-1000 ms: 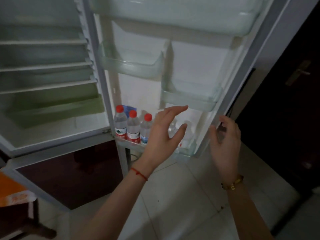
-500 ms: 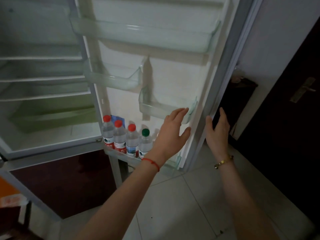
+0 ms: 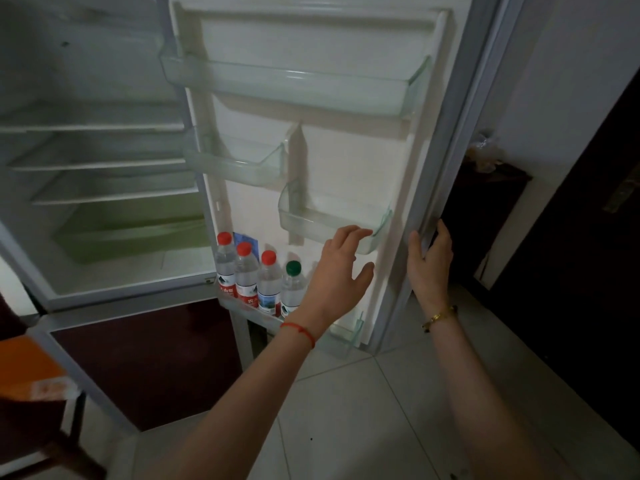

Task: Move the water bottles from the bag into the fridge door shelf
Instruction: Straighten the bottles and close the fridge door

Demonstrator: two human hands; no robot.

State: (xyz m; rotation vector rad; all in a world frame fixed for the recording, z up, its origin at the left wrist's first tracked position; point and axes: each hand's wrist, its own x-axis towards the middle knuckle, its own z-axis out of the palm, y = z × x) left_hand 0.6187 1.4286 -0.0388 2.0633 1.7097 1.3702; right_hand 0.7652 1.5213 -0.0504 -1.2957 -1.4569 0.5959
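Note:
Several water bottles stand upright in the bottom shelf (image 3: 348,336) of the open fridge door: three with red caps (image 3: 246,277) and one with a green cap (image 3: 292,289). My left hand (image 3: 341,271) is spread open in front of the shelf's right part, fingertips near a small clear door bin (image 3: 332,223), and hides whatever stands behind it. My right hand (image 3: 429,263) is flat against the door's outer edge (image 3: 438,188), fingers apart, holding nothing. No bag is in view.
The fridge interior (image 3: 104,188) at left has bare shelves and a green drawer. A dark lower door (image 3: 145,362) sits beneath it. An orange object (image 3: 24,368) is at far left. A dark door (image 3: 588,271) stands right. White tile floor lies below.
My view has shifted upward and left. My right hand moved up onto the door's edge. My left hand rose slightly toward the small bin, uncovering the green-capped bottle.

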